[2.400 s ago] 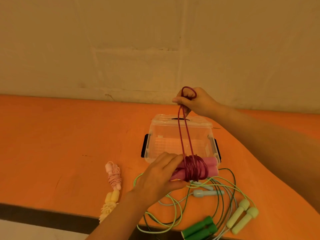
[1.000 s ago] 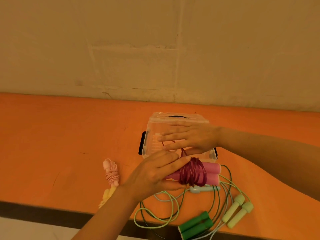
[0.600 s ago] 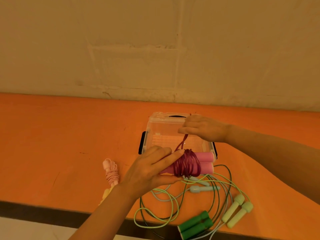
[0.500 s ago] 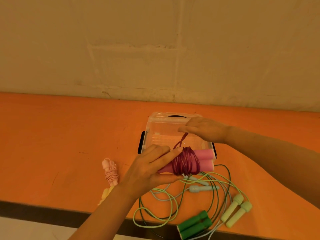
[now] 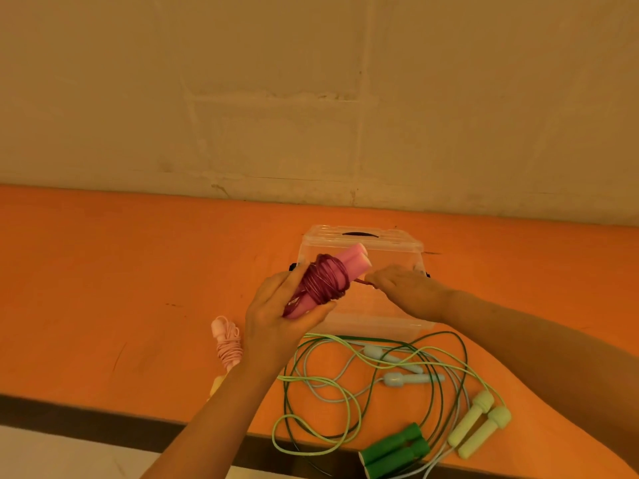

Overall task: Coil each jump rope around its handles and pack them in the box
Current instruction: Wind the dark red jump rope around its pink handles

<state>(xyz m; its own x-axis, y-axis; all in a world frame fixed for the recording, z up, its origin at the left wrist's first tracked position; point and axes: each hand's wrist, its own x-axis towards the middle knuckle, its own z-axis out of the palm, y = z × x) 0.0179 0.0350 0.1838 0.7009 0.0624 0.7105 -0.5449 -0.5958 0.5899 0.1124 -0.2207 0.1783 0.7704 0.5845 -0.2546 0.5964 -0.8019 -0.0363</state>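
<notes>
My left hand grips a pair of pink handles with dark red rope coiled round their middle. The bundle is tilted up to the right, above the clear plastic box. To the right of the coil, my right hand pinches the short loose end of the dark red rope. Uncoiled ropes lie tangled in front of the box, with dark green handles, light green handles and pale blue handles.
A coiled light pink rope and a yellowish one, partly hidden by my left forearm, lie left of the tangle. The orange table's front edge runs close below the ropes. A bare wall stands behind the table.
The dark red rope went from a long loop to fully wound. My left hand lifted and tilted the bundle up over the box; my right hand came down beside the coil.
</notes>
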